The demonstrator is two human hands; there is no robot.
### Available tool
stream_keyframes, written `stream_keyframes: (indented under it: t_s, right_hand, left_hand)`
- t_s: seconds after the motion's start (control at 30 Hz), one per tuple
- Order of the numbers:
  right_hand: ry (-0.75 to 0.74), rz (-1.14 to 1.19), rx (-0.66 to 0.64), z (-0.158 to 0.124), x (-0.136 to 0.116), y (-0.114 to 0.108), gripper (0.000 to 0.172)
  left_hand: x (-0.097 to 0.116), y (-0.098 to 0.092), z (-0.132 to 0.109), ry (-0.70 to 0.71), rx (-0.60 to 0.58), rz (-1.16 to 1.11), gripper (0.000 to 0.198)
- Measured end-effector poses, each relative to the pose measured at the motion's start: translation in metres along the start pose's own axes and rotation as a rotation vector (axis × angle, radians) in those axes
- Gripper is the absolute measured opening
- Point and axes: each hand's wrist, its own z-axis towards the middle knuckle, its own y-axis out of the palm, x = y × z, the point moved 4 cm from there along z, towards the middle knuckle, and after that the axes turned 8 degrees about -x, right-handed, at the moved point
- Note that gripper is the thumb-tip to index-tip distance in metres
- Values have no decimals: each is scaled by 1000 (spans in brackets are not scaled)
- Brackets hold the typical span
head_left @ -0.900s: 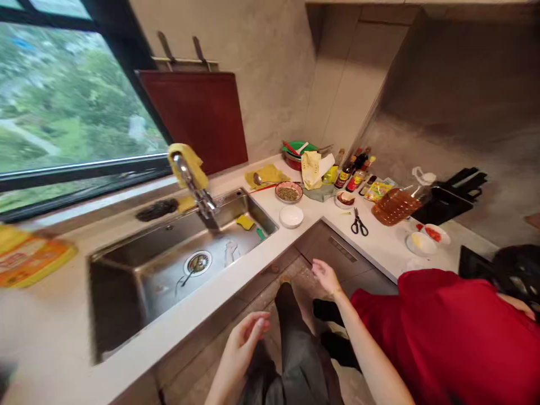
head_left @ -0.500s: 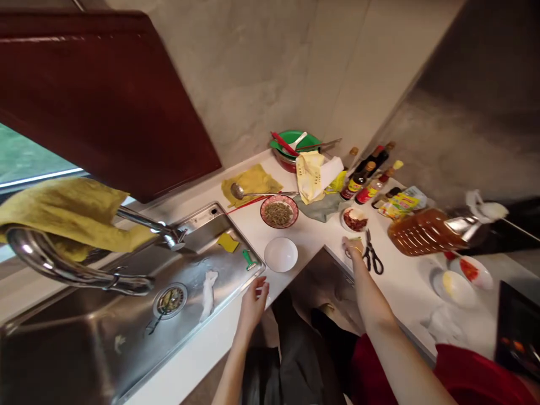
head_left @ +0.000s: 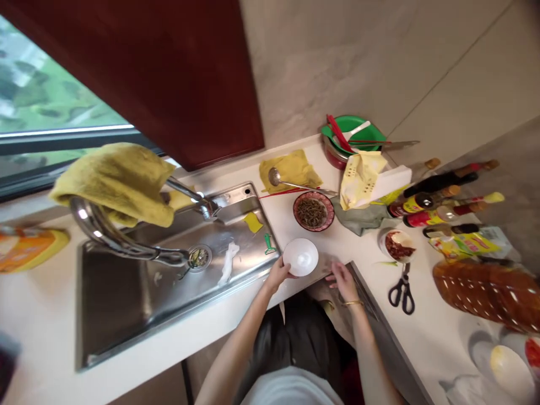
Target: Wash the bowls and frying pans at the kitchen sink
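Note:
My left hand [head_left: 278, 274] grips the lower left rim of a small white bowl [head_left: 300, 256], thumb at the edge. The bowl looks empty and is at the counter corner beside the sink. To its right, my right hand [head_left: 342, 279] is in the air over the counter edge, fingers apart and holding nothing. Behind the bowl stands a patterned red bowl [head_left: 297, 202] of brown-green shreds [head_left: 313, 212]. Right of my right hand lie black-handled scissors [head_left: 402, 291], below a white bowl [head_left: 383, 243] with dark red pieces [head_left: 399, 251] in it.
The steel sink [head_left: 169, 320] at left holds a green peeler [head_left: 269, 244], a yellow sponge [head_left: 253, 222] and a white strip [head_left: 228, 263]. A tap [head_left: 126, 242] draped with a yellow cloth [head_left: 122, 180] arches above. Sauce bottles [head_left: 426, 218] and a large oil jug [head_left: 485, 289] stand at right.
My left hand has moved to the white bowl and taken hold of its rim. My right hand has left the counter by the scissors and come toward the bowl. The view has swung left.

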Motion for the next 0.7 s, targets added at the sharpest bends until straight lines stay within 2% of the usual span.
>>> stream_keyframes:
  t_s: [0.07, 0.17, 0.23, 0.3, 0.4, 0.47, 0.5, 0.57, 0.63, 0.7]
  right_hand:
    - [-135, 41, -107, -2, -21, 35, 60]
    - [-447, -163, -203, 19, -79, 90, 47]
    - [-723, -418, -338, 42, -130, 148, 43]
    - [-983, -695, -472, 62, -176, 220, 45]
    - [-1161, -1058, -556, 85, -220, 323, 50]
    - [-1177, -1230, -553, 94, -230, 370, 49]
    - [-1164, -1292, -551, 96, -229, 385, 46]
    - [-1112, -1363, -560, 96, -220, 398, 41]
    - [-1075, -1324, -555, 89, -205, 396, 39]
    - [-1057, -1162, -536, 77, -187, 389, 47]
  left_hand:
    - [2, -12, -14, -12, -4, -154, 46]
    - [6, -45, -39, -1, 95, -302, 47]
    - [8, -76, -55, -3, 216, -329, 45]
    - [11, -109, -69, -14, 321, -325, 40]
    - [15, -152, -83, -64, 372, -278, 38]
    - [16, -176, -88, -113, 357, -253, 38]
    - [16, -187, -90, -134, 346, -250, 36]
    - [14, -206, -92, -168, 327, -260, 31]
    - [11, -224, -93, -189, 309, -266, 25]
    - [7, -242, -95, -177, 310, -261, 22]
